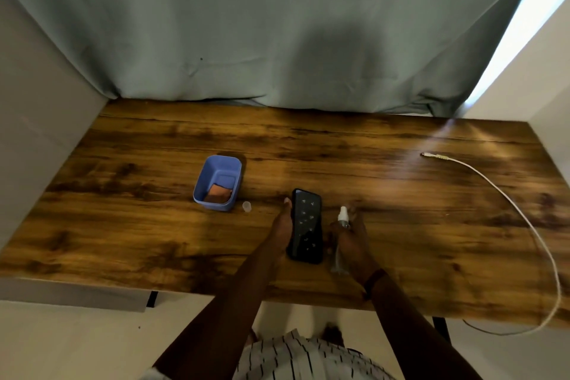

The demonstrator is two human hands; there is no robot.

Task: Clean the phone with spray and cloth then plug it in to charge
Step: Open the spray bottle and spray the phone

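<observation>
A black phone (306, 226) with droplets on its dark screen is held near the table's front edge by my left hand (283, 225), which grips its left side. Just right of the phone, my right hand (350, 242) is wrapped around a small clear spray bottle (341, 234) with a white nozzle pointing up and away. An orange cloth (218, 195) lies folded inside a blue plastic tub (204, 182) to the left. The bottle's clear cap (246, 206) stands on the table beside the tub. A white charging cable (505, 194) lies at the right, its plug end (427, 155) pointing left.
The wooden table (401, 194) is backed by a grey-green curtain (277, 40). White panels close in the left (37, 133) and right sides. The cable runs off the front right edge of the table.
</observation>
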